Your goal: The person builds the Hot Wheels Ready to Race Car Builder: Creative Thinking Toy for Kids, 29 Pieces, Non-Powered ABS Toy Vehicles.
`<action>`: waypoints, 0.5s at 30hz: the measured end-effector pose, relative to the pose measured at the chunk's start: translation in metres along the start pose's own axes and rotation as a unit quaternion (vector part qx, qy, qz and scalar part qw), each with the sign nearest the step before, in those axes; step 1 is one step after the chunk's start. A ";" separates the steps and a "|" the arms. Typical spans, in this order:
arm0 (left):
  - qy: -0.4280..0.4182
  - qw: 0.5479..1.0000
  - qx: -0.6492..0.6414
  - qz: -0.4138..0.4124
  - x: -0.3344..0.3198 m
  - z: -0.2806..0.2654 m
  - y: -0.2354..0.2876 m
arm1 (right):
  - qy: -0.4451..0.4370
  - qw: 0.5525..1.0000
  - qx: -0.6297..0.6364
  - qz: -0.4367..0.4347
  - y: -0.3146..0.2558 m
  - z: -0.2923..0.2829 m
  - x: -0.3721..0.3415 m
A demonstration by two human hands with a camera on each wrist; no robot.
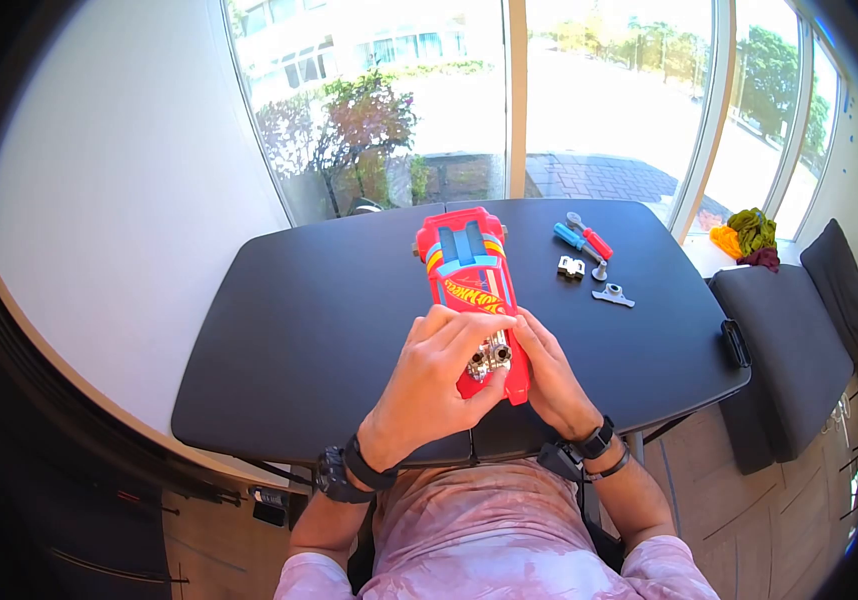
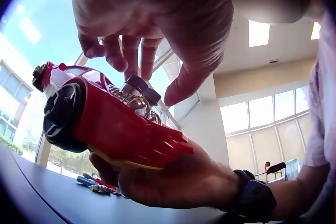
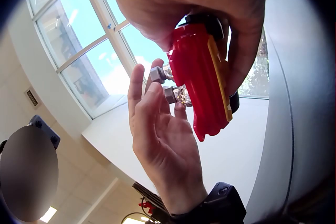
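Head view: holds a red toy car (image 1: 474, 290) raised above the dark surface (image 1: 289, 330), straight ahead at the centre, with its long axis running roughly from 11:30 at the far end to 5:30 at the near end. Has a shiny metallic engine block (image 1: 490, 356) set on the near half, between the hands, and most of the body stretching off towards 12 o'clock from them. Grips the car with the right hand (image 1: 554, 385), curled round the side at about 4 o'clock. Reaches over the engine block from 8 o'clock with the left hand (image 1: 419, 370), fingers loosely bent and thumb apart. Seems nearer to the body with the right, and nearer to the metal parts with the left; cannot tell for sure whether it touches the grey caps (image 3: 157, 75). Farther out, at 2 o'clock from the car, shows a blue-handled tool (image 1: 569, 235) beside a red-handled tool (image 1: 598, 244), with a silver part (image 1: 571, 267) and a grey bracket (image 1: 613, 295) just nearer
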State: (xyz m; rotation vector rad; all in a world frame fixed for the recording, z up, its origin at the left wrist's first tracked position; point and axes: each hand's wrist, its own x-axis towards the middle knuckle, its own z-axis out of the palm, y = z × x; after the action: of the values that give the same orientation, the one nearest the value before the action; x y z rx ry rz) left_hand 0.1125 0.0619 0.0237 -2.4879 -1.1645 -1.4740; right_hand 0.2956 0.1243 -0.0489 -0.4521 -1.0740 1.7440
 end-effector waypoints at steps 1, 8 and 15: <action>-0.009 1.000 0.015 -0.009 0.000 0.000 -0.001 | -0.002 1.000 0.003 0.002 0.000 0.000 0.000; -0.027 0.999 0.038 0.012 -0.004 0.004 -0.012 | -0.008 1.000 0.004 0.003 -0.002 -0.001 0.000; -0.052 0.997 0.052 -0.039 -0.005 0.005 -0.011 | -0.007 1.000 0.008 0.006 -0.002 0.000 0.001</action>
State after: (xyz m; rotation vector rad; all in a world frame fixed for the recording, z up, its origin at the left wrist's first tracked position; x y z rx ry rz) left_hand 0.1082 0.0686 0.0139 -2.5022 -1.3316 -1.2786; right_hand 0.2962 0.1250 -0.0470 -0.4378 -1.0686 1.7684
